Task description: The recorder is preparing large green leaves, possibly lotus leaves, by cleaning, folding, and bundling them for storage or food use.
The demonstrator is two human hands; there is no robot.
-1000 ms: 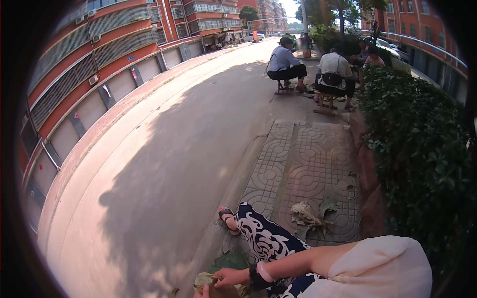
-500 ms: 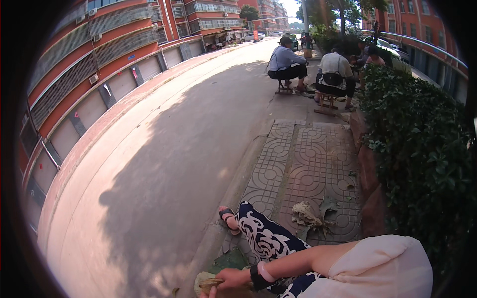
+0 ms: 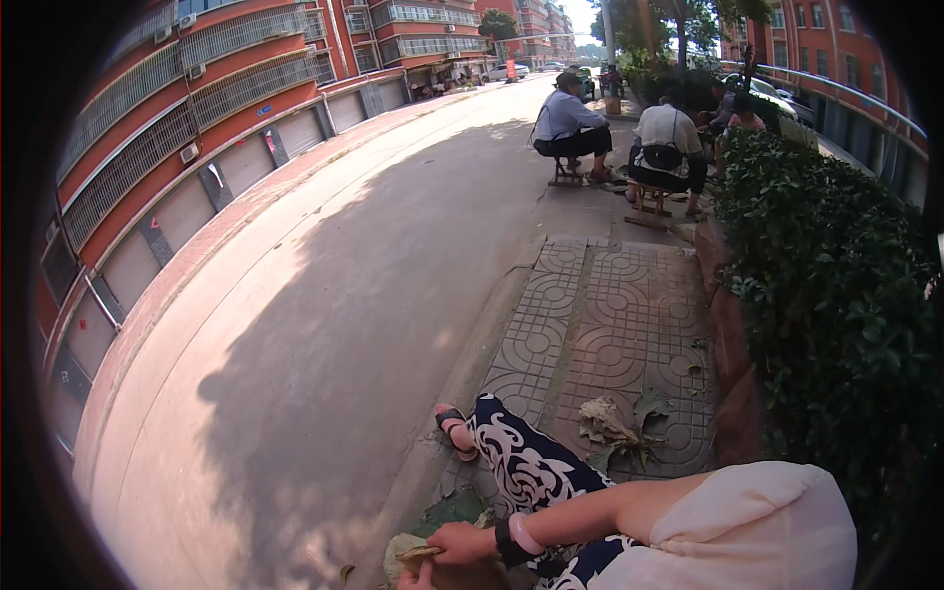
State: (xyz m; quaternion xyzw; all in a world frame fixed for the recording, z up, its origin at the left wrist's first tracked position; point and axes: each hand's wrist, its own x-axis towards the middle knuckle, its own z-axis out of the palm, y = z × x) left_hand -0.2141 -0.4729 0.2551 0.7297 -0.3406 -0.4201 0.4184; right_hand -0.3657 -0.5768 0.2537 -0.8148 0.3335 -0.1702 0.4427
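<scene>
My right hand [image 3: 464,544] is closed on the edge of a withered, yellow-brown leaf [image 3: 419,554] at the bottom of the view. A black band and a pale pink bangle circle that wrist. Of my left hand [image 3: 417,576] only a few fingers show at the lower edge, pinching the same leaf close to the right hand's fingertips. A paler leaf [image 3: 395,565] spreads beside and beneath the fingers. Just beyond lies a large dark green leaf [image 3: 454,509], next to my patterned trouser leg [image 3: 531,462].
A clump of dried leaves [image 3: 610,423] lies on the patterned paving [image 3: 629,324]. A dense hedge [image 3: 826,256] with a stone kerb borders the right side. Ahead, people [image 3: 669,138] sit on low stools. The concrete road [image 3: 324,295] runs along the left, beside buildings.
My right hand has shifted slightly up and left with the leaf. More of the left hand's fingers show at the lower edge. The seated people have hardly moved.
</scene>
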